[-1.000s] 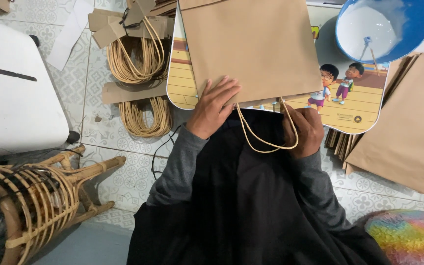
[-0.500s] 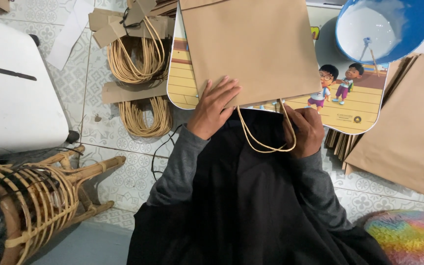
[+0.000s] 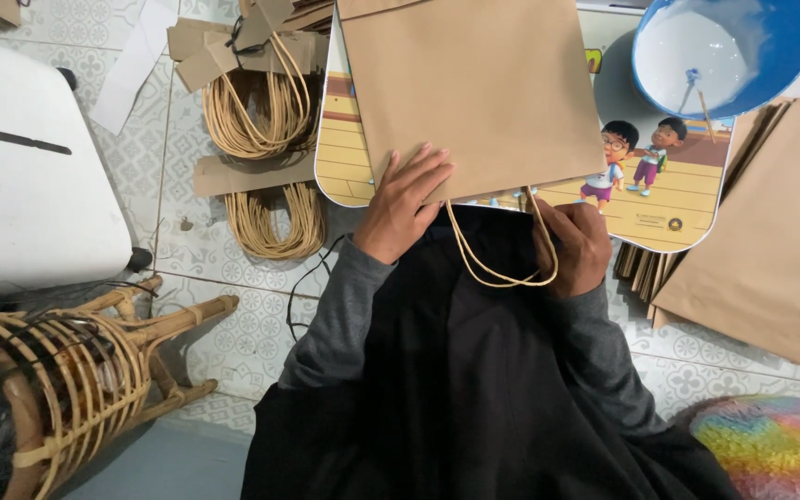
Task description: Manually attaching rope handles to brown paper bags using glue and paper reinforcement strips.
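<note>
A flat brown paper bag (image 3: 474, 88) lies on a small table with a cartoon picture (image 3: 659, 199). A tan rope handle (image 3: 502, 264) loops down from the bag's near edge. My left hand (image 3: 405, 204) rests palm down on the bag's lower left corner, fingers spread. The fingers of my right hand (image 3: 571, 245) curl at the bag's lower right edge, by the right end of the rope handle; whether they pinch it is hidden.
A blue bowl with white paste and a brush (image 3: 724, 51) sits at the table's far right. Stacked brown bags (image 3: 770, 241) lie right of the table. Bundles of rope handles (image 3: 266, 120) lie on the tiled floor at left, near a white stool (image 3: 30, 176) and a rattan stool (image 3: 76, 370).
</note>
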